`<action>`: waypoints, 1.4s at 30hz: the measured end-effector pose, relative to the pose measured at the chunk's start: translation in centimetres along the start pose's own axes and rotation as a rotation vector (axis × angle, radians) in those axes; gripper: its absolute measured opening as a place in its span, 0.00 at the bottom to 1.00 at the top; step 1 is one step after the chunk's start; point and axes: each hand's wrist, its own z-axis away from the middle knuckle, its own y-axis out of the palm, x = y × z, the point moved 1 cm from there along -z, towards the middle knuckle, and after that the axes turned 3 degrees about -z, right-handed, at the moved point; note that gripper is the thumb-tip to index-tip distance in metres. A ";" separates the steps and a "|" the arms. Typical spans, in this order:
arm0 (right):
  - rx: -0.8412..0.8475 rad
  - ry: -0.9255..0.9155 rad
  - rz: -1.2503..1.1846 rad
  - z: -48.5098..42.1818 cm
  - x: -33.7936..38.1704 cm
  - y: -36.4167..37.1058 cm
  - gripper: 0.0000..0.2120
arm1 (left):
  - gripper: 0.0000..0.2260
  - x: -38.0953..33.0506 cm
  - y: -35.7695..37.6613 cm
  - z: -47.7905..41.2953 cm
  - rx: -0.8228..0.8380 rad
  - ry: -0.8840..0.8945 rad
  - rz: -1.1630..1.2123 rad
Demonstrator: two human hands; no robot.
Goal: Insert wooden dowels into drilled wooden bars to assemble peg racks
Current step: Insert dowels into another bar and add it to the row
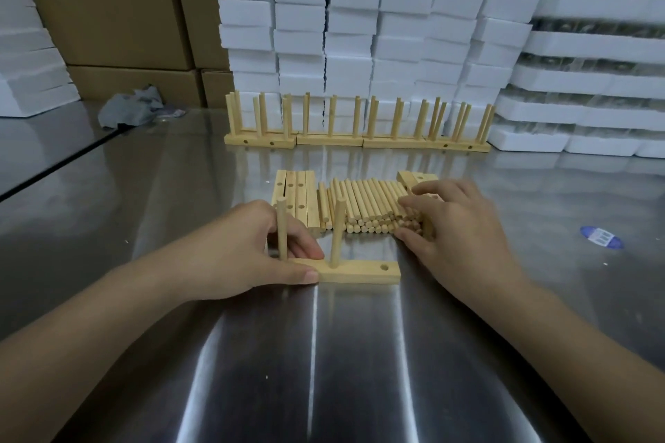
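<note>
A pale wooden bar with round holes (360,273) lies flat on the shiny grey metal surface (324,352), close to the person. The left hand (248,252) pinches the left end of this bar, with the thumb on the near side and the fingers curled on the far side. Two round wooden dowels stand straight up in the bar: the left dowel (281,227) is right by the hand, and the middle dowel (338,227) is at the middle of the bar. The hole at the right end (385,267) is empty. Just behind the bar is a pile of loose round wooden dowels (367,205), lying side by side. The right hand (457,223) rests on the right side of this pile, with the fingers bent over the top and the thumb by the near ends. It is hard to tell if it is gripping a dowel. Just left of the pile is a flat group of pale drilled wooden bars (295,194). One more pale drilled wooden piece (417,178) lies behind the right hand. Farther back stands a long row of finished wooden peg racks (356,138) with their dowels pointing up. Behind them are tall stacks of white foam blocks (360,11) and big brown cardboard boxes (108,11). A crumpled grey cloth (133,108) lies far to the left, and a blue and white oval sticker (601,237) is on the right.
</note>
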 end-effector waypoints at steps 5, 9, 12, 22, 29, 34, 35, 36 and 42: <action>-0.048 -0.014 -0.027 -0.1 0.0 0.2 0.13 | 0.09 -0.1 0.1 0.1 0.008 -0.004 -0.014; -0.060 -0.015 -0.032 0.0 0.2 0.2 0.10 | 0.08 -0.2 0.1 0.1 0.004 -0.014 -0.020; -0.057 -0.025 -0.039 0.1 0.4 -0.2 0.07 | 0.08 -0.3 0.1 0.1 0.007 -0.013 -0.016; -0.326 0.068 -1.010 0.8 2.7 -4.1 0.05 | 0.16 -0.7 -0.3 0.5 -0.031 0.005 0.002; -0.193 0.072 -1.219 1.3 3.8 -3.5 0.07 | 0.13 -2.6 0.3 0.7 -0.292 0.097 0.225; -0.186 -0.007 -1.167 1.2 4.0 -3.0 0.09 | 0.08 -3.3 0.3 0.7 -0.445 0.113 0.328; -0.192 -0.016 -1.163 1.2 4.0 -3.0 0.09 | 0.07 -3.3 0.3 0.7 -0.463 0.113 0.330; -0.196 -0.023 -1.161 1.2 4.0 -3.0 0.10 | 0.06 -3.4 0.3 0.7 -0.477 0.115 0.335; -0.198 -0.035 -1.127 1.2 3.7 -3.1 0.10 | 0.13 -3.7 0.2 0.9 -0.580 0.116 0.422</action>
